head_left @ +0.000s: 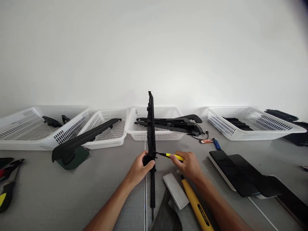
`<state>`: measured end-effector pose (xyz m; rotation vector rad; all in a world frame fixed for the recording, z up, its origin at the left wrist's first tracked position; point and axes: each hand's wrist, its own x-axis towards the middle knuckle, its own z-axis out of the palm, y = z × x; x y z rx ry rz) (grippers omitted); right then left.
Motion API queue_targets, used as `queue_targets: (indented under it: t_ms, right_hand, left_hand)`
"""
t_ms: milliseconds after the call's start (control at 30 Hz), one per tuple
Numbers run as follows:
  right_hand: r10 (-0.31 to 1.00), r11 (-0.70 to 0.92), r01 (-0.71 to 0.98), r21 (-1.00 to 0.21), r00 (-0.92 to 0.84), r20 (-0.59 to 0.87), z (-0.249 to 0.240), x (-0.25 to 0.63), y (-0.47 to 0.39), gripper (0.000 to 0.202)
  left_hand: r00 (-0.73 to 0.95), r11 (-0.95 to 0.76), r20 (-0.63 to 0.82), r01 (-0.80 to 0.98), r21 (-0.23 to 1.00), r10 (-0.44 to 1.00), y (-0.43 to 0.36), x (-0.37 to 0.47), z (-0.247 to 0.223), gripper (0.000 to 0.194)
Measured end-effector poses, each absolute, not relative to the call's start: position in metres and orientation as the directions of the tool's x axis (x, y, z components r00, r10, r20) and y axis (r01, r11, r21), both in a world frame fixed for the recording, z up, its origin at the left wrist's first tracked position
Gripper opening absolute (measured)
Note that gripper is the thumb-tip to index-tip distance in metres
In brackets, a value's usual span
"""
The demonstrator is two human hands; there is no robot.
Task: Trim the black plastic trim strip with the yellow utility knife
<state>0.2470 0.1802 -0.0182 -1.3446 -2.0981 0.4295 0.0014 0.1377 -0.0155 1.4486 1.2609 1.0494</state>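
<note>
My left hand (141, 168) is closed around a long black plastic trim piece (151, 131), which stands almost upright in the view, above the grey table. In my right hand (190, 165) is a thin tool with a yellow grip and a dark shaft, which looks like a craft knife (174, 156). Its tip touches or almost touches the trim piece just above my left thumb; the exact contact is too small to tell. Below my right hand lie a yellow-handled tool (196, 205) and a whitish rectangular block (176, 191).
White plastic baskets (113, 142) line the wall, several holding black parts. A curved black part (81, 138) leans over one rim. Dark phone-like slabs (231, 173) lie at right, near a lighter (206, 141). Pliers (9, 189) lie at far left.
</note>
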Motion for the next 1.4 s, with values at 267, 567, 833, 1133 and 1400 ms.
queue_targets:
  t_ms: [267,567,833,1133,1400]
  right_hand:
    - [0.893,0.448,0.713,-0.539,-0.335,0.3,-0.02,0.242,0.179,0.074]
    - [0.894,0.445,0.699,-0.56,-0.387,0.227,-0.02,0.247,0.178,0.071]
    - [0.9,0.432,0.703,-0.565,-0.376,0.221,-0.021,0.247,0.178,0.073]
    - [0.897,0.439,0.695,-0.57,-0.37,0.24,-0.024,0.25,0.181,0.071]
    - [0.873,0.483,0.657,-0.579,-0.412,0.261,-0.027,0.251,0.181,0.066]
  left_hand:
    - [0.063,-0.041,0.025,0.261,0.964,0.998,0.138,-0.001,-0.023,0.036]
    - [0.029,-0.102,0.098,0.274,0.956,0.995,0.14,0.0,-0.023,0.034]
    - [0.036,-0.11,0.104,0.295,0.949,0.994,0.137,-0.004,-0.019,0.065]
    - [-0.028,-0.116,0.128,0.269,0.956,0.991,0.134,-0.001,-0.021,0.063]
    - [0.06,-0.148,0.137,0.248,0.957,0.989,0.136,-0.005,-0.024,0.05]
